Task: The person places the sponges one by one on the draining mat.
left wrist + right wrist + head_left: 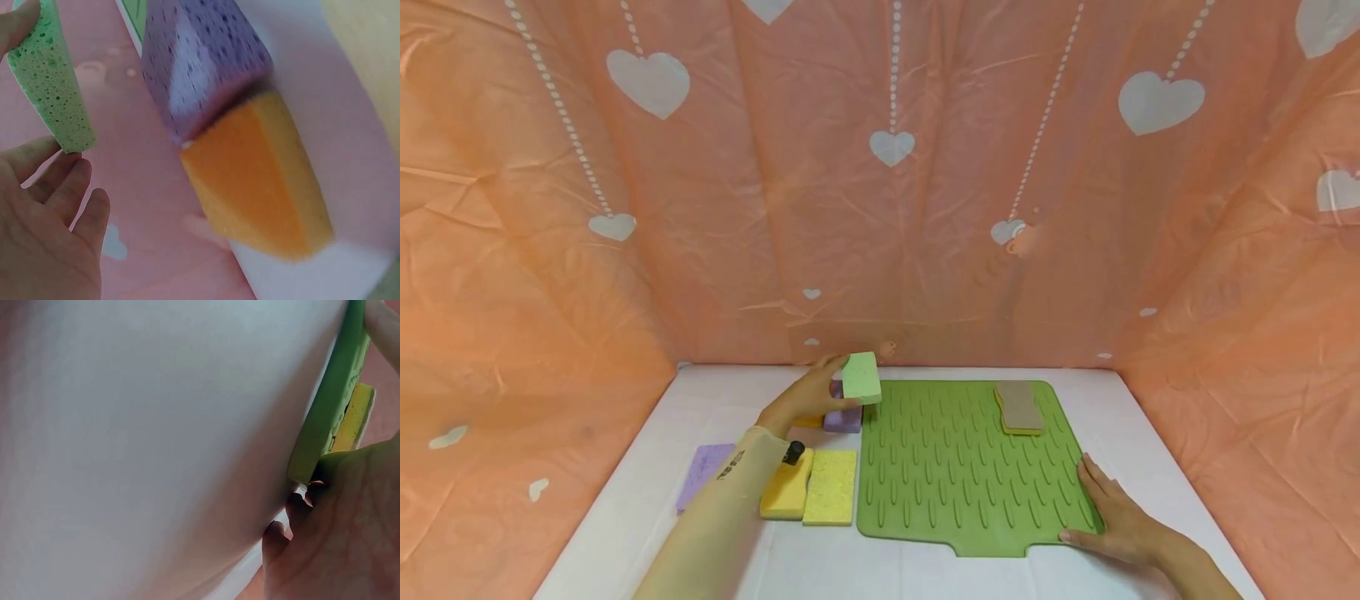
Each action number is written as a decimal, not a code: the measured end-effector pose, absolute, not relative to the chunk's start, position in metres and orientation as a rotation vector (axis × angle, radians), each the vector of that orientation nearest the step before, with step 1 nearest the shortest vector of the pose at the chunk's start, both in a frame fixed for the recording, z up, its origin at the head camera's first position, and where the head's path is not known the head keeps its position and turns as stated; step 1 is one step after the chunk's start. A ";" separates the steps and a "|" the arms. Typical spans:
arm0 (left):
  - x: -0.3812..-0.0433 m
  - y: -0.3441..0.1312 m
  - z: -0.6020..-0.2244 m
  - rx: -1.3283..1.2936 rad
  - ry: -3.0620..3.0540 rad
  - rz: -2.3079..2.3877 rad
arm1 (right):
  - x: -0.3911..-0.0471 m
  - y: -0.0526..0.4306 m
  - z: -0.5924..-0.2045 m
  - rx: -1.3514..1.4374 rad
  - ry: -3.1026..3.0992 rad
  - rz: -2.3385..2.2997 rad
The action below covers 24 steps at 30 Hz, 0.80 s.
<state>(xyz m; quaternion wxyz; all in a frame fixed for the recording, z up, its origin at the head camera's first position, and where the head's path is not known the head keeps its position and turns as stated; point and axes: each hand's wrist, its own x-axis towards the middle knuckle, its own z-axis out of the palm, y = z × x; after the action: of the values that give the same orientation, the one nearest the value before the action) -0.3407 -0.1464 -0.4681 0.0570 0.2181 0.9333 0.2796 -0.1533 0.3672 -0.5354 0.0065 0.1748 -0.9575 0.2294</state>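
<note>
Pale green sponge (pixel 860 377) pinched between thumb and fingers of the left hand (pixel 805 396), held up off the white table (pixel 820 562), at the far left corner of the green ridged mat (pixel 940 475) as seen from the head. Just below those fingers, purple sponge (pixel 844 420) by the mat's left edge, with orange sponge (pixel 256 181) close beside it, toward the wrist. Nearer the body than the left fingers, yellow sponge (pixel 830 488) and orange-yellow sponge (pixel 787 489) side by side; across the left sleeve (pixel 718 512), second purple sponge (pixel 703 469), partly hidden. Fingers of the right hand (pixel 1116 521) spread, fairly straight and unclenched, touching the mat's right edge, thumb at the near edge. Ahead of these fingers and to their left, grey-topped yellow sponge (pixel 1020 406) flat on the mat. Beyond both hands, orange curtain (pixel 850 250) with pale hearts.
</note>
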 end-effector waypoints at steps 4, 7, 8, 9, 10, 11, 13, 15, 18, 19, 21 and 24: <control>-0.339 -0.136 -0.470 0.680 2.829 0.852 | -0.152 0.366 -0.538 0.529 -3.003 0.739; -0.339 -0.129 -0.472 0.689 2.819 0.855 | -0.151 0.366 -0.540 0.539 -2.984 0.717; -0.340 -0.127 -0.473 0.696 2.817 0.856 | -0.151 0.366 -0.540 0.543 -2.978 0.706; -0.340 -0.125 -0.473 0.697 2.813 0.860 | -0.151 0.366 -0.541 0.546 -2.975 0.700; -0.340 -0.123 -0.473 0.700 2.811 0.857 | -0.151 0.366 -0.540 0.553 -2.969 0.692; -0.340 -0.121 -0.473 0.703 2.808 0.862 | -0.151 0.366 -0.540 0.557 -2.967 0.694; -0.339 -0.117 -0.473 0.711 2.800 0.877 | -0.152 0.366 -0.538 0.554 -2.970 0.699; -0.338 -0.113 -0.474 0.720 2.789 0.897 | -0.153 0.365 -0.537 0.556 -2.971 0.700; -0.337 -0.106 -0.476 0.738 2.774 0.914 | -0.153 0.365 -0.537 0.565 -2.964 0.695; -0.337 -0.104 -0.477 0.746 2.772 0.907 | -0.153 0.365 -0.538 0.570 -2.960 0.691; -0.338 -0.099 -0.478 0.765 2.773 0.889 | -0.153 0.366 -0.538 0.568 -2.961 0.688; -0.338 -0.092 -0.480 0.779 2.778 0.859 | -0.154 0.367 -0.538 0.561 -2.974 0.694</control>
<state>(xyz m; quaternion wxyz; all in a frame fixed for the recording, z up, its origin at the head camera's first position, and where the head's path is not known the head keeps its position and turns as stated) -0.3382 -0.0916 -0.4797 0.0657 0.2582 0.9208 0.2849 -0.1540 0.3674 -0.5384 0.0182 0.1808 -0.9576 0.2235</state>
